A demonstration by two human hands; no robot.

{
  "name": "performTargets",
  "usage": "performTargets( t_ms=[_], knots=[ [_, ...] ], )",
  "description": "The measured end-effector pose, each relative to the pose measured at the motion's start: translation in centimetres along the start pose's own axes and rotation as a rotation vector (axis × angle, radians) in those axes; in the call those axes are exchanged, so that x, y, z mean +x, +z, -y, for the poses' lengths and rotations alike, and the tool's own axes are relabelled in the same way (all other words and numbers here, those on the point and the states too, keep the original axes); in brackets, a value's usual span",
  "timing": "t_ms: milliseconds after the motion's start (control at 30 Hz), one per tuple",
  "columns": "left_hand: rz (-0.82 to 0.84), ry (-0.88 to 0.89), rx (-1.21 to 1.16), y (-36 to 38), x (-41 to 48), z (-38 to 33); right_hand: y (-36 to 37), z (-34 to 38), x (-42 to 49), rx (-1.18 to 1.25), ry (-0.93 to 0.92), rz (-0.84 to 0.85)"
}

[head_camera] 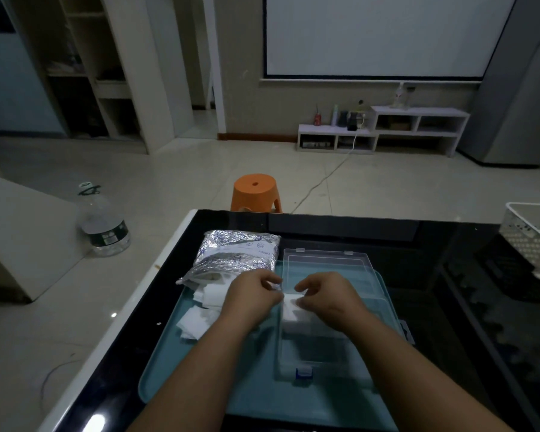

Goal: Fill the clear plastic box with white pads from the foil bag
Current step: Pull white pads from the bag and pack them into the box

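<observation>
Bare desk [443,275] right of tray [175,369] is open up to basket [524,232] at far right. Left side is blocked by foil bag [237,254] and loose pads [197,319]. Open lid [328,260] sits behind clear box [321,347].

Both bare forearms reached forward and converged, bringing the hands close together (backs turned up). The left hand [251,296] and the right hand [328,296] each curled their fingers, pinching opposite edges of one white pad [290,302].
</observation>
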State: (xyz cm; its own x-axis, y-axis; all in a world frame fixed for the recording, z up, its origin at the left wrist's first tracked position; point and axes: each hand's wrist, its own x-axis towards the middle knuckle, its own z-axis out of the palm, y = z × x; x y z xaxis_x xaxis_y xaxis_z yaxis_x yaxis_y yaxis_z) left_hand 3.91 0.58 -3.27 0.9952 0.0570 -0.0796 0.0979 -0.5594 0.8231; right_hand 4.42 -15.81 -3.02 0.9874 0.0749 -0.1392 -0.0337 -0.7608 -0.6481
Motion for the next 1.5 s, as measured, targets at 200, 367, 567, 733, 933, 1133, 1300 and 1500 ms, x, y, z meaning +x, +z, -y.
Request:
performTargets(
  t_ms=[200, 367, 567, 733, 933, 1133, 1300, 1500],
  knots=[
    [-0.124, 0.054, -0.059, -2.7, -0.3, 1.0, 1.2, 1.9, -0.4, 0.075, -0.072, -0.007],
    [-0.173, 0.043, -0.045, -4.8, -0.4, 2.5, 2.2, 4.0, -0.5, 0.064, -0.131, 0.019],
    [-0.205, -0.020, 0.018, -7.4, -0.7, 4.9, 3.7, 6.1, -0.5, 0.042, -0.154, 0.021],
    [-0.235, -0.174, 0.181, -9.3, -0.9, 6.8, 5.1, 7.8, -0.3, -0.032, -0.184, 0.005],
    [-0.081, -0.287, 0.350, -10.1, -1.0, 7.4, 7.5, 9.1, 0.3, -0.191, -0.201, -0.076],
    [0.048, -0.347, 0.426, -9.5, -1.7, 7.2, 9.0, 9.4, 0.0, -0.404, -0.288, -0.060],
    [0.121, -0.360, 0.435, -9.2, -1.7, 6.9, 9.1, 9.1, 0.2, -0.531, -0.364, -0.063],
    [0.152, -0.400, 0.468, -9.0, -1.6, 6.7, 8.5, 8.9, 0.3, -0.712, -0.357, 0.017]
  ],
)
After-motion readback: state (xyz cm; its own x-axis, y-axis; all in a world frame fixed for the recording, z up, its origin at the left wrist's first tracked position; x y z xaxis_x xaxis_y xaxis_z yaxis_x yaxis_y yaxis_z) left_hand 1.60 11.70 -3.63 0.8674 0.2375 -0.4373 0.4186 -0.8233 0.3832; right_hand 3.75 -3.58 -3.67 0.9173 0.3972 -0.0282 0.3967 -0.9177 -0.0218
